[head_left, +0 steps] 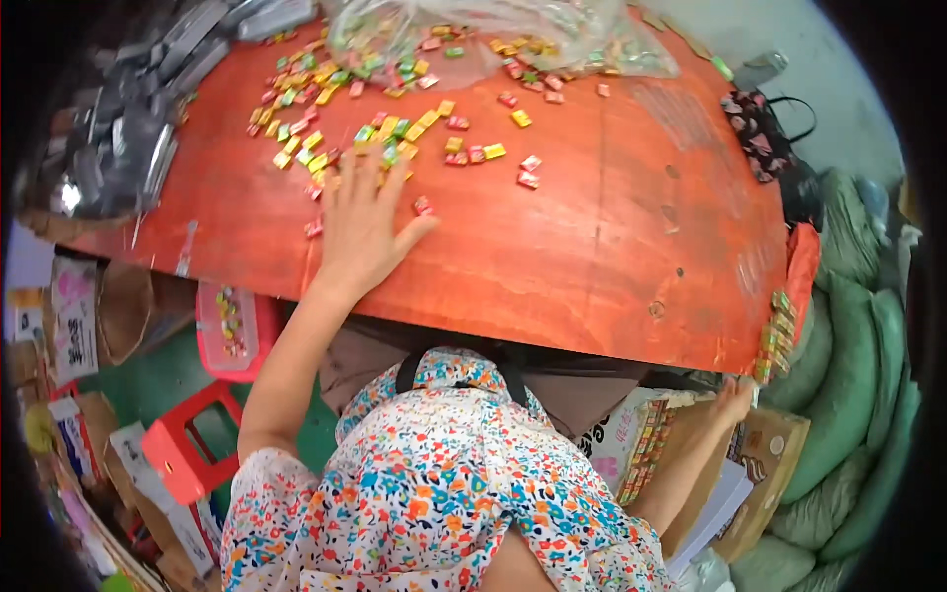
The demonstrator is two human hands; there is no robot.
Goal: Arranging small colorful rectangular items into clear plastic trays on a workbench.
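I see a reddish-brown wooden tabletop (592, 237) strewn with small colourful wrapped candies (395, 128) toward its far side. A clear plastic bag (552, 39) and grey packets (128, 128) also lie there.

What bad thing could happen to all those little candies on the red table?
The left hand lies flat among loose small candies; a sweep could push some, like the one by the thumb, off the red table's near edge. The right hand reaches below the table toward a stack of candies at its corner, which might topple if bumped.
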